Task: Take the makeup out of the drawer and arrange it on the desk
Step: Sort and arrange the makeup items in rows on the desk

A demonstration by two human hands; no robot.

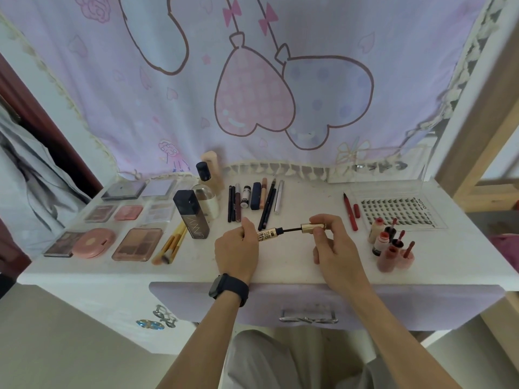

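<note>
Our left hand (237, 248) gripped the mascara tube (266, 235); our right hand (334, 242) pinched its gold cap (313, 227), wand (292, 229) exposed, over bare table (295, 262) near the front edge.

White desk (295, 265) bears palettes (137, 244) (pencils (266, 204) too).

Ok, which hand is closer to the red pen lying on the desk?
Right. The right hand, pinching the gold mascara cap, is just left of the red pen. The left hand, gripping the mascara tube, lies farther left, past the right hand.
</note>
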